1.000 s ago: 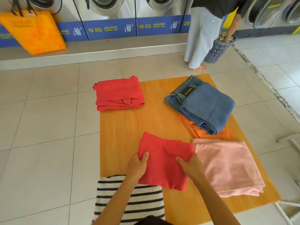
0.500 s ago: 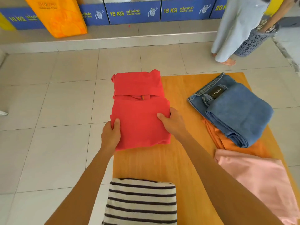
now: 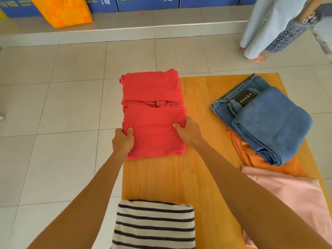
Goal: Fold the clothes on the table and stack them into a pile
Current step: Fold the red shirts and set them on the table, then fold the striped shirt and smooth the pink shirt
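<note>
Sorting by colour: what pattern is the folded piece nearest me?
White with dark horizontal stripes: the striped garment, clearest in the head view.

Surface (image 3: 203,177) matt orange wood grain, folded red shirts (image 3: 154,133) soft matt knit, jeans (image 3: 269,123) coarse blue denim, striped top (image 3: 154,223) ribbed cloth, floor tiles (image 3: 62,105) smooth, slightly glossy

Bright, even daylight, soft faint shadows, wide-angle bending at edges, slight blur top right.
</note>
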### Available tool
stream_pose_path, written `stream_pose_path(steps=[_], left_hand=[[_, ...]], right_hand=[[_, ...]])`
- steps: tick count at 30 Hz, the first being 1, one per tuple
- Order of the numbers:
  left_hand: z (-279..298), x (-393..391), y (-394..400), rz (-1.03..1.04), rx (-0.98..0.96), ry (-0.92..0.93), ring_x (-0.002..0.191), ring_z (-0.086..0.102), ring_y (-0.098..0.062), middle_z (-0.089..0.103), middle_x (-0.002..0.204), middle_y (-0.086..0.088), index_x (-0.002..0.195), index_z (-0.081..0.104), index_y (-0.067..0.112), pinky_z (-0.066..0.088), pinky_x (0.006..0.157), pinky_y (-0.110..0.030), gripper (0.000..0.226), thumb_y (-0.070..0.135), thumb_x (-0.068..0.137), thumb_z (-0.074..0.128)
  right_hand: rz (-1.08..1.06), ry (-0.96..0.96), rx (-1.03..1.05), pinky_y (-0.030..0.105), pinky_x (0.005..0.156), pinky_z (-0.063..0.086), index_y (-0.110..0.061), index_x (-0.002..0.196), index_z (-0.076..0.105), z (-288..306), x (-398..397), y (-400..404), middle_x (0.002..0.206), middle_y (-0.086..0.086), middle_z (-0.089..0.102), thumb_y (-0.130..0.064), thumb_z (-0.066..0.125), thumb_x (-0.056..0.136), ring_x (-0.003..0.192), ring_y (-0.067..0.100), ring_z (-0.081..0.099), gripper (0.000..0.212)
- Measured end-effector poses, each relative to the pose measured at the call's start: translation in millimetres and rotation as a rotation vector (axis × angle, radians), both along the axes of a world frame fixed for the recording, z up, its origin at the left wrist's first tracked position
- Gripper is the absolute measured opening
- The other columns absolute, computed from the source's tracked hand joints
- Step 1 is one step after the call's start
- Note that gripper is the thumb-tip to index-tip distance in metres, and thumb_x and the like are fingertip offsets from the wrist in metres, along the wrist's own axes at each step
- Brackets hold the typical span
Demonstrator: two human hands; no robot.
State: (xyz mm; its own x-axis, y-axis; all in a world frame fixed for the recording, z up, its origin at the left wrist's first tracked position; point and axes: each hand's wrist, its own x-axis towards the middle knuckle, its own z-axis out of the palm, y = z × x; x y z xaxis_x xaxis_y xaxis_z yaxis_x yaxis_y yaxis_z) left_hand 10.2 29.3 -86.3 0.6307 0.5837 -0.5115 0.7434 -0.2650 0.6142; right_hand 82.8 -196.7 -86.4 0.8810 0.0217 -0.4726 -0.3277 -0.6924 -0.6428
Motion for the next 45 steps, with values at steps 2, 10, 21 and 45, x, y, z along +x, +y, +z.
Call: stream_pose_path(steps=[2,10,21,45], left_hand=[[3.5,-7.5,-5.4,0.008,-0.013,-0.028,0.098,0.052,-0.025,0.05,0.111,-0.002,0.136,0.039,0.009,0.045,0.08,-0.037,0.045,0.035,0.1,0.048],[-3.0,-95.6,-20.4,0.035,0.063,-0.116,0.103,0.061,-0.028,0.058,0.118,-0.005,0.139,0.032,0.023,0.057,0.085,-0.048,0.056,0.023,0.09,0.057],[-10.5,-240.3,-39.3,0.028,0.194,0.086,0.122,0.051,-0.033,0.055,0.135,-0.011,0.14,0.04,0.018,0.039,0.106,-0.057,0.054,0.048,0.096,0.048],[23.0,-239.0,-34.2,-0.252,-0.092,0.208,0.103,0.064,-0.024,0.066,0.117,-0.008,0.129,0.056,0.013,0.052,0.095,-0.04,0.057,0.056,0.094,0.049]], right_hand=[[-0.011,0.015,0.013,0.039,0.083,0.05,-0.009,0.125,0.057,4.3,-7.2,-3.9,0.118,0.008,0.065,-0.042,0.061,0.094,0.108,0.028,0.062,0.045],[-0.111,0.043,0.093,0.024,0.064,0.046,-0.012,0.103,0.067,21.9,-112.8,-46.3,0.091,-0.002,0.067,-0.026,0.06,0.096,0.076,0.009,0.059,0.017],[-0.025,0.271,-0.087,0.028,0.074,0.053,-0.02,0.083,0.064,26.1,-256.5,-95.8,0.079,-0.005,0.071,-0.067,0.047,0.091,0.075,0.009,0.066,0.05],[0.048,0.275,0.22,0.018,0.07,0.052,-0.022,0.128,0.047,37.2,-257.6,-50.6,0.111,-0.011,0.062,-0.043,0.057,0.098,0.096,0.004,0.063,0.038]])
